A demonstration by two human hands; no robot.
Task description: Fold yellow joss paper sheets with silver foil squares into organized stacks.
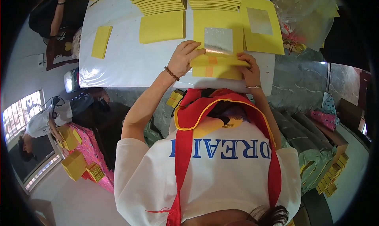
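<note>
A yellow paper sheet with a silver foil square lies near the table's front edge, in front of me. Its near edge is lifted and folded over into a strip with an orange patch on it. My left hand grips the left end of this fold, fingers bent over the paper. At the right end, my right hand pinches the fold between thumb and fingers. More yellow paper with an orange mark shows beneath the strip. Another foil-marked yellow sheet lies just to the right.
Stacks of folded yellow paper stand beyond my hands on the white-covered table. A small yellow bundle lies farther left. Clear plastic bags sit at the right. Two other people are at the left, one handling yellow bundles.
</note>
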